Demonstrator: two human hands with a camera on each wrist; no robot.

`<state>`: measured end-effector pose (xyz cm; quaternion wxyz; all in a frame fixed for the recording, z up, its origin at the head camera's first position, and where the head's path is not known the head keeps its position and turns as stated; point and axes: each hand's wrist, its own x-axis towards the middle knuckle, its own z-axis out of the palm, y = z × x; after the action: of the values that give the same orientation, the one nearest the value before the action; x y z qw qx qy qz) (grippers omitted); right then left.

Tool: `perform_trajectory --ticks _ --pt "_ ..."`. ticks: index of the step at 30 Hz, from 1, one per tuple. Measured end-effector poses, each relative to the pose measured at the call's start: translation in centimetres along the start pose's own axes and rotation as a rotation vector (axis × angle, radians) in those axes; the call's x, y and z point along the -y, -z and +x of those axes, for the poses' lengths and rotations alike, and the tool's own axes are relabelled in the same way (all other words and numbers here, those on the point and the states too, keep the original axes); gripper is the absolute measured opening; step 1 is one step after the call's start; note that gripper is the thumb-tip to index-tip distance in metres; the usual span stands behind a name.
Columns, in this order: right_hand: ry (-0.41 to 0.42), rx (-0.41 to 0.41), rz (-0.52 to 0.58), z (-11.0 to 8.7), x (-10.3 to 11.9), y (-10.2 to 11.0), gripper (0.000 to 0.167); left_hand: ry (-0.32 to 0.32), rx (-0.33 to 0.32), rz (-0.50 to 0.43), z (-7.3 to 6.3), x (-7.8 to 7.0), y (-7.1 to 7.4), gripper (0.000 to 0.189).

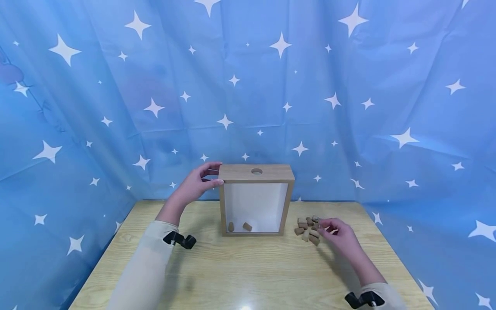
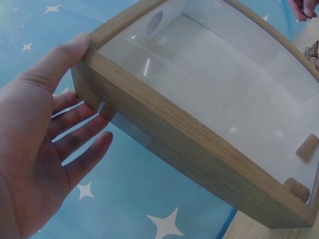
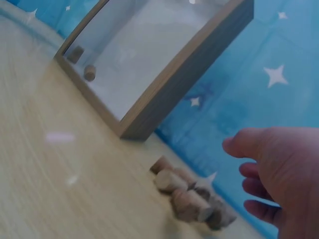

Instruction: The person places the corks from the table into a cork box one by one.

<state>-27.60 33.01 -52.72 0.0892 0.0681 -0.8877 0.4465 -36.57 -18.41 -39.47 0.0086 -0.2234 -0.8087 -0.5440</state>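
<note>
A wooden-framed box [image 1: 287, 206] with a clear front and a round hole in its top stands upright on the table. Two corks, one [image 1: 247, 226] lying and another [image 2: 297, 189] by the corner, are at its bottom inside. My left hand [image 1: 195, 183] grips the box's upper left corner, thumb on the front edge and fingers at the side and behind. Right of the box lies a pile of corks [image 3: 189, 201]. Over the pile's right side is my right hand [image 1: 341, 236], fingers bent loosely, no cork visible between them; whether the fingertips touch one is unclear.
The light wood table [image 1: 232, 271] carries the box near its back edge. A blue curtain [image 1: 255, 99] with white stars hangs close behind and along both sides. The round hole [image 1: 257, 171] in the box's top faces up.
</note>
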Motion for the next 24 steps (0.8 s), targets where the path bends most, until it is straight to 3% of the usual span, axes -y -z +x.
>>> perform_trajectory --ticks 6,16,24 --pt "-0.062 0.031 0.060 -0.4 -1.2 -1.0 0.028 0.000 0.000 0.005 0.0 0.0 0.0 0.067" --pt "-0.045 0.017 0.086 -0.7 -3.5 -2.6 0.030 -0.010 0.000 0.007 0.1 -0.1 -0.1 0.065" --pt "0.032 0.011 0.036 -0.7 -4.2 -3.2 0.029 -0.010 0.000 0.001 0.0 -0.1 -0.1 0.068"
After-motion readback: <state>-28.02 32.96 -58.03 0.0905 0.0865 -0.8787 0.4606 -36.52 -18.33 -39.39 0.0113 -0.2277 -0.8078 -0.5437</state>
